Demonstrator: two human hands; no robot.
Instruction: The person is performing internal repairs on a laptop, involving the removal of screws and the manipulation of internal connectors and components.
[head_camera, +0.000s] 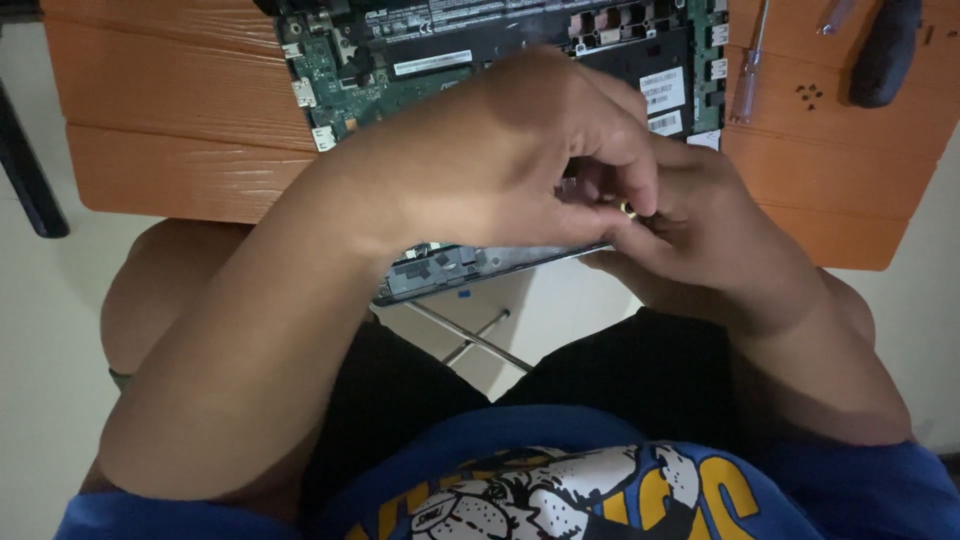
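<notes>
Orange table (180, 150) bears an opened laptop (480, 50), its near edge overhanging toward me. My left hand (500, 160) and right hand (700, 230) meet there, fingertips pinched on a small brass part (629, 210); screwdrivers (750, 70) lie right of it.

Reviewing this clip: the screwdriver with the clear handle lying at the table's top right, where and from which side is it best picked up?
Probably by the clear handle, low on the screwdriver, coming from above. It lies flat on the orange table, its thin shaft running up out of view, with free space on both sides for fingers; the laptop's open board sits just left.
</notes>
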